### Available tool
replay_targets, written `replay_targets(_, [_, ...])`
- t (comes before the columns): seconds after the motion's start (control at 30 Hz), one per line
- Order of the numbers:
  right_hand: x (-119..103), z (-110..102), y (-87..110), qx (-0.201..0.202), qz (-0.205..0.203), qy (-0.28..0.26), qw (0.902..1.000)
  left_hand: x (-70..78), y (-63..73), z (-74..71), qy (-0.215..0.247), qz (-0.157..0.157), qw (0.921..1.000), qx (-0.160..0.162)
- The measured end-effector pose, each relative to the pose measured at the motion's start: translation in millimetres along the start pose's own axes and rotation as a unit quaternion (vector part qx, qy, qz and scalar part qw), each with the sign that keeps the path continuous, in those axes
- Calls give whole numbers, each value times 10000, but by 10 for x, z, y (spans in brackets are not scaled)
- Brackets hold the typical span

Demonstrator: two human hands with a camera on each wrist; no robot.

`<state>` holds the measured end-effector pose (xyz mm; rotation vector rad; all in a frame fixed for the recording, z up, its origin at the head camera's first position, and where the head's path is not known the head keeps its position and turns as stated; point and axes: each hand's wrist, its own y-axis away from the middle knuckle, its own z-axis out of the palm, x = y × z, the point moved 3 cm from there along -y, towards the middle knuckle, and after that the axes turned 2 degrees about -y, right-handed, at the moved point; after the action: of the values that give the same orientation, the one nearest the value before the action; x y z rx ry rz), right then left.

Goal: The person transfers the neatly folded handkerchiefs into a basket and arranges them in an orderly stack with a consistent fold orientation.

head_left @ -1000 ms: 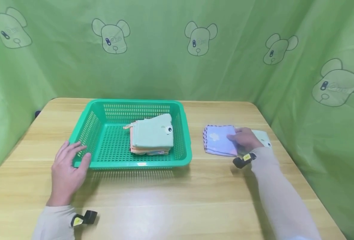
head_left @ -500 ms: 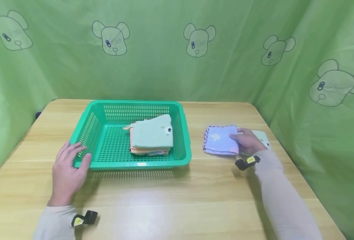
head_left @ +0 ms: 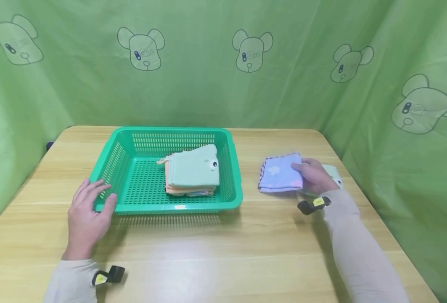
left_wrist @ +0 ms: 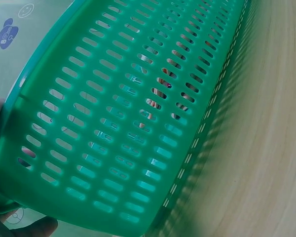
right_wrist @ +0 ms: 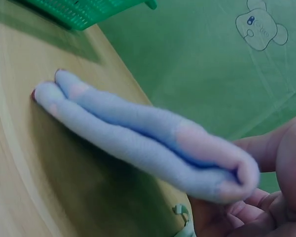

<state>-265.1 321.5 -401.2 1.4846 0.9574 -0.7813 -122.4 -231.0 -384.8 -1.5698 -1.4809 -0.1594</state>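
Observation:
My right hand pinches the right side of a folded lavender towel with a pale flower and a checked edge. In the right wrist view the folded towel is raised off the table, its layers seen edge-on. A pale green folded towel with an eye design lies partly hidden behind that hand. My left hand rests at the near left corner of a green plastic basket, fingers over the rim and thumb along the front. Inside the basket, at its right side, sits a stack of folded towels, pale green on top.
The light wooden table carries everything. Green curtains with printed bear heads hang behind it and along both sides. The basket's slotted side wall fills much of the left wrist view.
My right hand has lifted the lavender towel slightly off the table, tilting it up and shifting it a little to the right. The left hand has stayed at the basket corner.

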Motion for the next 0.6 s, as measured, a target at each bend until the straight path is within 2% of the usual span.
replay_targets(0.23, [-120, 83, 50, -233, -261, -147, 9993, 9, -7, 1, 10, -14, 10000, 33])
replay_targets(0.6, [-277, 199, 125, -244, -458, -210, 9984, 3, -1, 0, 7, 3, 10000, 35])
